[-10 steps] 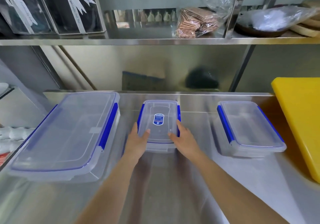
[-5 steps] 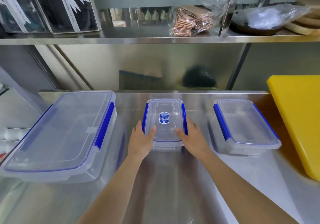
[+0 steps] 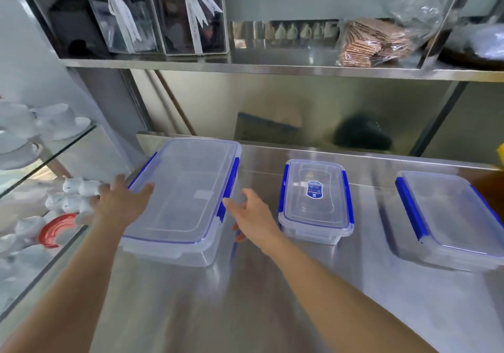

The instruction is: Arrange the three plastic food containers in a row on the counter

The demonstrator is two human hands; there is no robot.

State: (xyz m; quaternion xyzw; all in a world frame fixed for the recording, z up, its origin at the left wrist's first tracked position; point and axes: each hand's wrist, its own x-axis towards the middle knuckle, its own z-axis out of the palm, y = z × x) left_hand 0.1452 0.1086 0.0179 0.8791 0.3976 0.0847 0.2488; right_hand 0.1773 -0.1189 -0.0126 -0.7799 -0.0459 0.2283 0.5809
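Note:
Three clear plastic containers with blue clips stand on the steel counter. The large container is at the left, the small container with a blue label in the middle, the medium container at the right. My left hand is at the large container's left side, fingers spread, thumb over its lid edge. My right hand is at its right side by the blue clip, fingers apart. Neither hand has closed on it. Nobody touches the small container.
A glass case with white cups and a red-rimmed item lies left of the counter. A steel shelf overhead carries ribboned boxes and a bag of wafers. A yellow board's corner shows at the far right.
Both hands let go of the small middle container and moved left to either side of the large container. The view swung left.

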